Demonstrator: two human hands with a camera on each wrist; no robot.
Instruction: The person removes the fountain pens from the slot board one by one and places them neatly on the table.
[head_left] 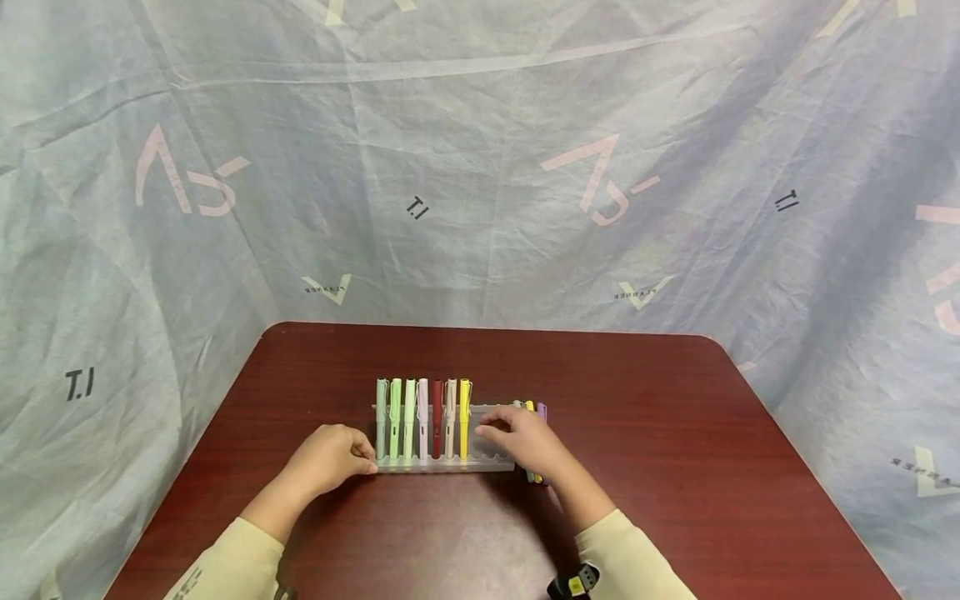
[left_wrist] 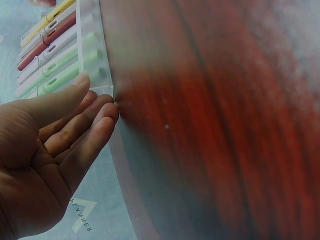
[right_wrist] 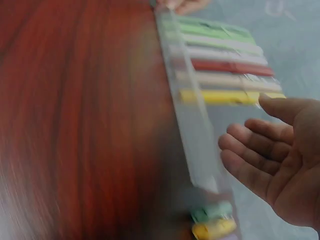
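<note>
A clear plastic pen rack bears a row of capped pens with clips: grey-green, pale greens, pale lilac, dark red, beige and yellow. At its left front corner, my left hand pinches the end between thumb and fingers; the thumb lies against the rack in the left wrist view. My right hand hovers over the rack's right part, right of the yellow pen. Its fingers are loosely bent with nothing between them, as the right wrist view shows. That view is partly blurred.
More pens, among them a yellow one and a purple one, lie beside the rack's right end, partly hidden by my right forearm. The dark red-brown table is bordered by a printed grey cloth behind and at the sides.
</note>
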